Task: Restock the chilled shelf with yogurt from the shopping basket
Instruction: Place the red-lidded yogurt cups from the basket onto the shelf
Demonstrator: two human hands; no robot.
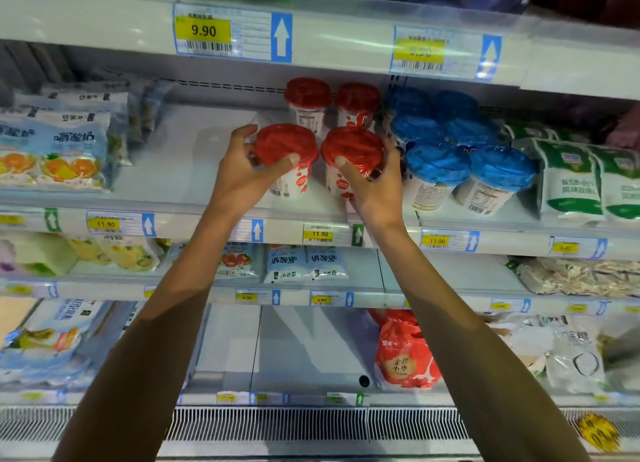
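The left hand (249, 170) and right hand (375, 181) are bare, forearms (166, 305) likewise.

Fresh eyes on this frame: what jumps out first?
At the front of the middle shelf, the left hand grips the left red-lidded cup and the right hand grips the right red-lidded cup, side by side. Blue-lidded cups crowd the right, and a yellow 9.90 price tag sits above.

Price tag (202, 31) 9.90, shelf tags (320, 234) 11.90
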